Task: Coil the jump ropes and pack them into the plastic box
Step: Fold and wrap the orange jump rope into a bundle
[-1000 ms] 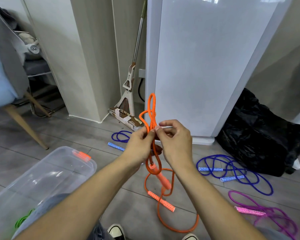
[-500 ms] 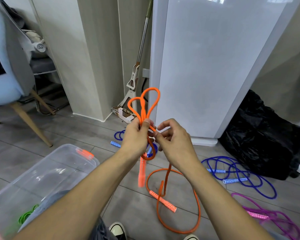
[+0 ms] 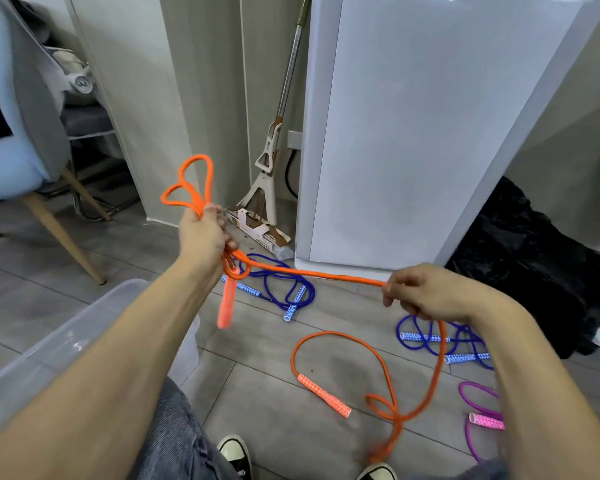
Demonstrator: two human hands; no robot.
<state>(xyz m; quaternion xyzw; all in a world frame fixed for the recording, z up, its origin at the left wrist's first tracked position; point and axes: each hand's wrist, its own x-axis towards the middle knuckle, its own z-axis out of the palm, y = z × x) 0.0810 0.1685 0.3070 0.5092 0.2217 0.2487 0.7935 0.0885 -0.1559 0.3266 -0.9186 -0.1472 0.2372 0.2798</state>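
Observation:
My left hand (image 3: pixel 205 237) grips a bundle of loops of the orange jump rope (image 3: pixel 312 273); two loops stick up above the fist and one orange handle (image 3: pixel 226 304) hangs below it. From that fist the rope runs taut to my right hand (image 3: pixel 426 294), which pinches it. Past the right hand the rope drops to the floor, where its other handle (image 3: pixel 324 396) lies. The clear plastic box (image 3: pixel 66 344) stands at the lower left, partly behind my left arm.
Two blue jump ropes (image 3: pixel 278 285) (image 3: pixel 444 341) and a purple one (image 3: pixel 478 414) lie loose on the grey floor. A mop (image 3: pixel 267 168) leans by a white cabinet (image 3: pixel 413 133). A black bag (image 3: pixel 527 265) sits right, a chair (image 3: pixel 21 161) left. My shoes show below.
My hands were together at the loops; now the right hand has slid out to the right along the rope, pulling it taut, and the left hand has shifted left with the loops.

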